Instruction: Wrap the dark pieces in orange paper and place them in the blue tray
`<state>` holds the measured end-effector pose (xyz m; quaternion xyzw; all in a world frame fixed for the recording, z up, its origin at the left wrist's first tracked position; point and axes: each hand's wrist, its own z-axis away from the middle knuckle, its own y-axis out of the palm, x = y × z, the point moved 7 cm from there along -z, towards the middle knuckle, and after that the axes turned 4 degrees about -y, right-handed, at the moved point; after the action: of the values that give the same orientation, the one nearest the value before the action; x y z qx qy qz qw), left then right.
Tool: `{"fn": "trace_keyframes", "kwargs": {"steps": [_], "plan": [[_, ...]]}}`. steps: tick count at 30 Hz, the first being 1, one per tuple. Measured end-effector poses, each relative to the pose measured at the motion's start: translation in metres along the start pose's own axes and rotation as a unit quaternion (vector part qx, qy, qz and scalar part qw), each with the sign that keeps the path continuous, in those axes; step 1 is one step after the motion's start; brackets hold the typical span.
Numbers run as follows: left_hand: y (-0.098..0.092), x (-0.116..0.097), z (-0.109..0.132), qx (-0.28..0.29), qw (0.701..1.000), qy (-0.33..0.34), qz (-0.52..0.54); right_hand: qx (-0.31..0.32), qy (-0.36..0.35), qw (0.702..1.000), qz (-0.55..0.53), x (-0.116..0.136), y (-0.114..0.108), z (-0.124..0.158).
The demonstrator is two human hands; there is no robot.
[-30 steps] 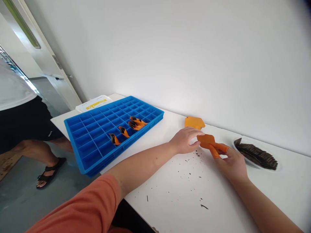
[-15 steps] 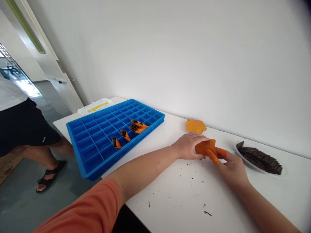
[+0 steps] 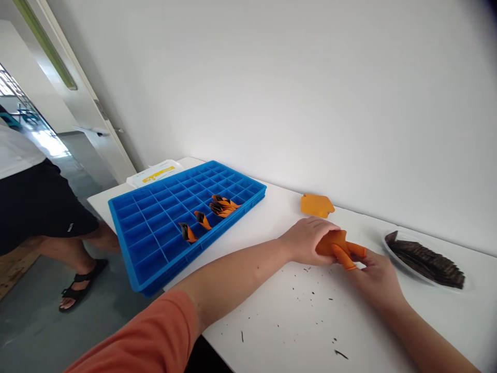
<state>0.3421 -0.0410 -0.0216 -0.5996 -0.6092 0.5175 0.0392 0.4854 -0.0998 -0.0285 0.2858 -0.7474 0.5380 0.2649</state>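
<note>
My left hand (image 3: pixel 308 240) curves around an orange sheet (image 3: pixel 330 242), gripping it just above the table. From the right, my right hand (image 3: pixel 375 272) meets the same sheet, with orange finger cots (image 3: pixel 344 257) over two of its fingertips, which pinch at the piece. Part of the sheet is hidden by my fingers. Behind my left hand a flat orange-yellow piece (image 3: pixel 316 205) lies on the table. To the right, a white plate (image 3: pixel 392 252) holds a row of dark brown strips (image 3: pixel 423 259).
A blue compartment tray (image 3: pixel 155 241) stands at the left, with several rolled orange-and-black pieces (image 3: pixel 223 206) in it. Behind it lies a white and yellow packet (image 3: pixel 157 173). Dark crumbs (image 3: pixel 310 300) dot the white table. A person (image 3: pixel 42 202) stands at far left; the wall borders the back.
The view has shifted slightly, so most things appear a little lower and further right. Both hands stay at the orange sheet, which looks more curled into my left hand.
</note>
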Motion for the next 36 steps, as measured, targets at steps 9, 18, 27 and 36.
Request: {"fn": "trace_keyframes", "kwargs": {"steps": [9,18,27,36], "plan": [[-0.003,-0.002,0.0,-0.001,1.0,-0.013,-0.016,0.004,0.007,1.0,-0.016,-0.009,0.002,-0.001],[-0.005,-0.002,0.001,-0.021,1.0,-0.002,-0.007,-0.011,0.025,1.0,-0.016,-0.011,0.0,0.0],[-0.006,-0.003,0.003,-0.029,1.0,0.003,-0.009,-0.023,0.022,0.999,-0.018,-0.003,-0.003,0.001],[-0.006,-0.001,0.004,-0.033,0.999,0.001,-0.012,-0.042,-0.002,0.999,-0.024,-0.002,-0.004,0.002]]}}
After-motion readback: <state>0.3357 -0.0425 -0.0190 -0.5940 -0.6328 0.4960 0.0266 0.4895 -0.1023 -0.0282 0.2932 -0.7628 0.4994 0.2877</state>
